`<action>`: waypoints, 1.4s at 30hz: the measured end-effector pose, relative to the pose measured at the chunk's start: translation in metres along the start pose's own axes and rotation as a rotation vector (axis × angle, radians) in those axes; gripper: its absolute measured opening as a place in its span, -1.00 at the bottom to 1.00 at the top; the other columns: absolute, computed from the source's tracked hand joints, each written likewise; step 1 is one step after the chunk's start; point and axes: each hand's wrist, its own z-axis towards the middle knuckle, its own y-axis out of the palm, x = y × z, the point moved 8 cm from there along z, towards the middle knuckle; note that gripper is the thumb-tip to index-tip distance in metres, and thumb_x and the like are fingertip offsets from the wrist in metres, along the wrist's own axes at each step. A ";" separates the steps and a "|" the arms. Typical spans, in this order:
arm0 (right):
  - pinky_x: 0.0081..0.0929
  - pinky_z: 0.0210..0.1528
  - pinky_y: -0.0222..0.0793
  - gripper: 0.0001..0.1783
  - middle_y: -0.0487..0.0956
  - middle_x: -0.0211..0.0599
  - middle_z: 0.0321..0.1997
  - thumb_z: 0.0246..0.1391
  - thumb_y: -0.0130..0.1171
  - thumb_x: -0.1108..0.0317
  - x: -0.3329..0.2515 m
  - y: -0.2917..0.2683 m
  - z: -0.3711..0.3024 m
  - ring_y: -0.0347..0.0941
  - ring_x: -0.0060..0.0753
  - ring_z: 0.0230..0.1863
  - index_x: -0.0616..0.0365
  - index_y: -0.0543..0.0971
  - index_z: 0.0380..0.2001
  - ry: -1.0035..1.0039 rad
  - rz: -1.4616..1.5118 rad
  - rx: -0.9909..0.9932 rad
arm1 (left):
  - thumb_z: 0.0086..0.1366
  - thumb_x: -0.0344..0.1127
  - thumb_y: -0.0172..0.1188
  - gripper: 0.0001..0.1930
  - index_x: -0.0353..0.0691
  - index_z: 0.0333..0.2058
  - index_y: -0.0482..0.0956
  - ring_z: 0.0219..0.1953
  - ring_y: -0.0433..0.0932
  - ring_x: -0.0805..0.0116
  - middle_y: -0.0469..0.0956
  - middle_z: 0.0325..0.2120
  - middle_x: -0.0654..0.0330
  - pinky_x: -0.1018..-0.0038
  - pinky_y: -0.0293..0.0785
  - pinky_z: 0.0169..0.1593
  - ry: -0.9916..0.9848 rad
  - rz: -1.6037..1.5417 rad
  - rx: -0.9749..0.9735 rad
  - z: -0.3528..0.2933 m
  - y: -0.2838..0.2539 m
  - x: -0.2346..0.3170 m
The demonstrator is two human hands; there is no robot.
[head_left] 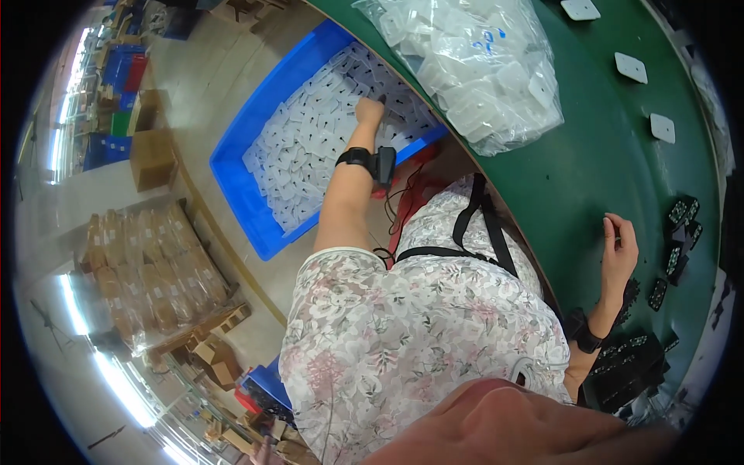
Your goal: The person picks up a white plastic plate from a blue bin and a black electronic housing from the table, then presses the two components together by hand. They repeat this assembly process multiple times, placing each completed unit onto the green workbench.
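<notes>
nearest the camera: floral-patterned garment [403,325] with black straps, filling the lower middle, just off the near edge of the green table [589,178]
landmark: green table, curving across the upper right
left hand [370,111]: stretched away from the table's edge, down into the blue bin [256,132]; a black wrist strap with a small black device sits on the forearm
left grip: fingers point down among the parts and their tips are hidden, so i cannot tell whether they are apart or closed on anything
white plastic pieces [310,155]: heaped inside the blue bin, directly under and around the left fingers, touching them
blue bin: on the floor side, tucked partly beneath the table's edge
right hand [620,252]: resting on the table near its right side, fingers loosely curled and apart, holding nothing; black band on the wrist
black components [678,232]: scattered on the table just beyond the right hand's fingers, near but apart from them; more lie by the wrist
clear bag [473,62]: full of white pieces, lying on the table's far part, overhanging the bin
white square pieces [631,67]: three laid singly on the table, well apart from the right hand
cardboard boxes [155,271]: stacked on the floor, well away from the table
</notes>
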 end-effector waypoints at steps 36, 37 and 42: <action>-0.60 -0.38 0.27 -0.88 0.49 -0.34 -0.41 0.17 0.13 0.39 -0.003 -0.003 0.001 0.36 -0.51 -0.43 0.22 0.55 -0.29 -0.008 0.059 0.041 | 0.08 -0.32 0.30 -0.61 -0.32 -0.13 0.42 -0.59 0.49 0.23 0.51 -0.49 0.04 0.25 0.39 -0.64 -0.183 -0.771 -0.482 -0.019 0.043 0.034; -0.60 -0.38 0.27 -0.88 0.49 -0.34 -0.41 0.17 0.13 0.39 -0.003 -0.004 0.000 0.36 -0.51 -0.43 0.22 0.55 -0.29 -0.016 0.065 0.042 | 0.10 -0.34 0.27 -0.62 -0.31 -0.12 0.40 -0.57 0.51 0.23 0.51 -0.45 0.04 0.23 0.40 -0.63 -0.261 -0.833 -0.408 -0.015 0.035 0.016; -0.60 -0.39 0.27 -0.88 0.50 -0.35 -0.42 0.17 0.12 0.39 0.007 -0.002 -0.005 0.36 -0.51 -0.46 0.21 0.56 -0.29 0.018 0.081 0.043 | 0.20 -0.34 0.22 -0.69 -0.26 -0.12 0.37 -0.46 0.58 0.23 0.55 -0.33 0.05 0.29 0.49 -0.52 -0.358 -0.794 -0.317 -0.032 -0.012 0.010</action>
